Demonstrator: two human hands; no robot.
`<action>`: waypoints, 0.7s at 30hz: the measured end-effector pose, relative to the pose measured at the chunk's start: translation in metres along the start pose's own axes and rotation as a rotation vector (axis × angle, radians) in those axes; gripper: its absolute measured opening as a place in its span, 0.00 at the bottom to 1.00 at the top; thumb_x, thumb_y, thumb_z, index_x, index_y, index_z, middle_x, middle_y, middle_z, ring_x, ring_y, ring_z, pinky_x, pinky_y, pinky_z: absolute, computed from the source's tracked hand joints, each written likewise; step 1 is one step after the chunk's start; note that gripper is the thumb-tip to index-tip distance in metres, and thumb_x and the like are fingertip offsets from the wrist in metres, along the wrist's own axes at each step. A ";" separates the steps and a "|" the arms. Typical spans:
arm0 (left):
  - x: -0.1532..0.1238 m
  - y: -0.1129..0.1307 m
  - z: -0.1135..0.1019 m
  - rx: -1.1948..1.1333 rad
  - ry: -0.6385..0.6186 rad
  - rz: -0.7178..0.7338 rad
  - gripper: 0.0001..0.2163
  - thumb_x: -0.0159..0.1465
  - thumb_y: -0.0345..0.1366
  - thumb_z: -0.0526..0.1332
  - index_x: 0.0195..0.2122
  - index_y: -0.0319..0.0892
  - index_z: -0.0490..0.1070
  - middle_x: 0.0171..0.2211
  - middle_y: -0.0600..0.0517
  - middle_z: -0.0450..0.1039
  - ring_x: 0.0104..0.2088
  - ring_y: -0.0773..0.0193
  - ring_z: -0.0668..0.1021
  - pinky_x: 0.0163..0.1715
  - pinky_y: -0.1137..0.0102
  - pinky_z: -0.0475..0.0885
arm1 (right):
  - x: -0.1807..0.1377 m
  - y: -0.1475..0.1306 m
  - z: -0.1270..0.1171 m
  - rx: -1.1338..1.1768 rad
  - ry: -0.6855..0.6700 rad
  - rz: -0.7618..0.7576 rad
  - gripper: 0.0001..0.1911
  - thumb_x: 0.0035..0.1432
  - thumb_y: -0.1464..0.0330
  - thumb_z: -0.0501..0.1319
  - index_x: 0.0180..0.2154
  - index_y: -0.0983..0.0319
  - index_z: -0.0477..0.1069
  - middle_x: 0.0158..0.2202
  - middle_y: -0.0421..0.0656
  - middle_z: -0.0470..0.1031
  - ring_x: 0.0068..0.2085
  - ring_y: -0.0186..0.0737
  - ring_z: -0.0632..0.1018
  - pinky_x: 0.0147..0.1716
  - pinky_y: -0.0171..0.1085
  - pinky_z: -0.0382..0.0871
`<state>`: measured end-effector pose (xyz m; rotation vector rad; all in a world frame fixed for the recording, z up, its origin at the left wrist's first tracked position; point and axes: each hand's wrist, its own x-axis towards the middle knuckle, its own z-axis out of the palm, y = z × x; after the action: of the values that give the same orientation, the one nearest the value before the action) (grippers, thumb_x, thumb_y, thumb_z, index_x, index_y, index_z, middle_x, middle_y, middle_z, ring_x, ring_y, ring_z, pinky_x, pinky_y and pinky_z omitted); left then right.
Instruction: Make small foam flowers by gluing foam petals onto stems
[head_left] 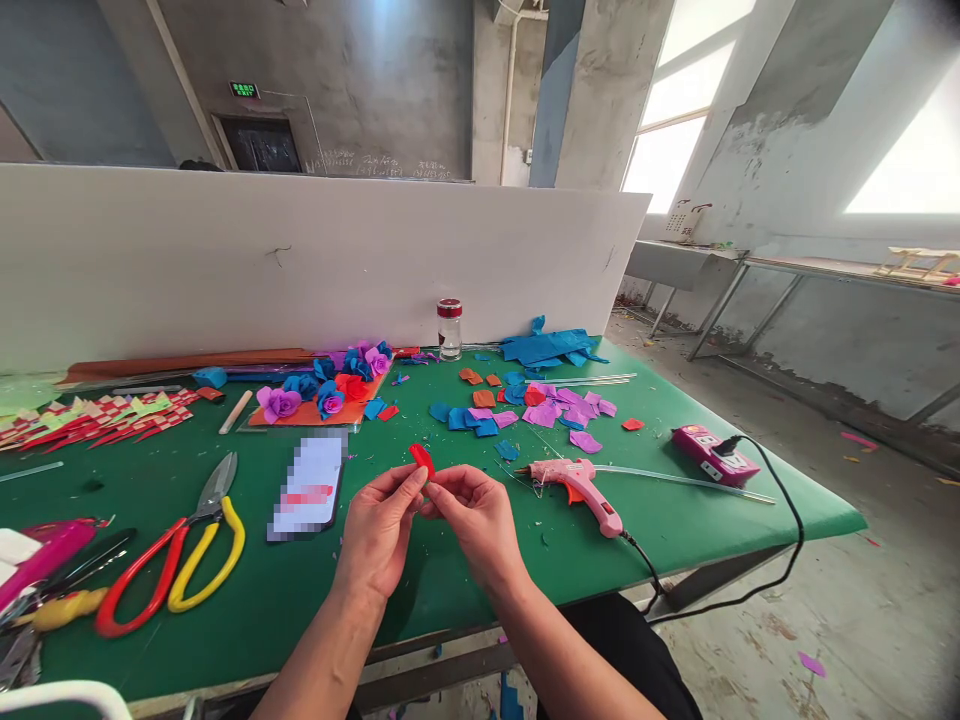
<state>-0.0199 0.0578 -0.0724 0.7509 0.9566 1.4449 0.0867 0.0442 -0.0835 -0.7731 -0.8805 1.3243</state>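
Note:
A small red paper petal (pixel 421 457) is pinched between the fingertips of my left hand (pixel 382 520) and my right hand (pixel 472 515), just above the green tabletop (pixel 300 610). Both hands are closed, thumbs meeting at the petal's lower end. Right of my right hand lies a pink glue gun (pixel 581 485) with a clear glue stick (pixel 675 477) in its back. Beyond my hands are scattered loose purple petals (pixel 574 405) and blue petals (pixel 469 418). Several finished paper flowers (pixel 330 400) sit on an orange sheet (pixel 300 412) at the back left.
Open red-and-yellow scissors (pixel 199 535) and a phone (pixel 311 485) lie to the left. A lidded glass jar (pixel 450 330) stands by the white partition (pixel 337 250). Blue crepe paper (pixel 551 347) is at the back; a pink power strip (pixel 712 455) with a black cable is at right.

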 end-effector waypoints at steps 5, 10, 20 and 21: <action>-0.001 0.005 0.000 0.020 -0.100 -0.066 0.14 0.44 0.39 0.74 0.31 0.37 0.80 0.23 0.52 0.74 0.25 0.69 0.70 0.27 0.73 0.68 | -0.001 -0.002 0.002 0.096 0.027 0.054 0.12 0.44 0.61 0.71 0.27 0.62 0.74 0.21 0.40 0.75 0.24 0.37 0.76 0.31 0.39 0.74; -0.005 0.008 0.003 0.085 -0.102 -0.061 0.13 0.44 0.40 0.74 0.28 0.37 0.81 0.26 0.49 0.76 0.30 0.66 0.72 0.31 0.74 0.68 | -0.002 -0.004 0.003 0.114 0.015 0.071 0.14 0.43 0.61 0.72 0.27 0.62 0.72 0.21 0.40 0.76 0.24 0.37 0.77 0.30 0.39 0.74; -0.005 0.009 0.002 0.026 -0.058 -0.108 0.13 0.42 0.39 0.75 0.25 0.37 0.79 0.25 0.51 0.76 0.26 0.69 0.72 0.26 0.74 0.67 | -0.001 0.003 -0.001 0.124 -0.043 0.184 0.19 0.39 0.61 0.74 0.29 0.63 0.70 0.24 0.39 0.76 0.24 0.34 0.77 0.29 0.34 0.74; -0.005 0.009 0.001 0.011 -0.053 -0.113 0.13 0.42 0.39 0.75 0.25 0.37 0.78 0.25 0.51 0.75 0.25 0.69 0.71 0.25 0.74 0.66 | -0.001 0.004 -0.001 0.128 -0.054 0.194 0.20 0.38 0.61 0.75 0.30 0.64 0.70 0.24 0.39 0.75 0.24 0.34 0.77 0.28 0.33 0.74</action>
<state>-0.0225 0.0536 -0.0633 0.7288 0.9519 1.3161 0.0856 0.0434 -0.0871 -0.7392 -0.7697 1.5631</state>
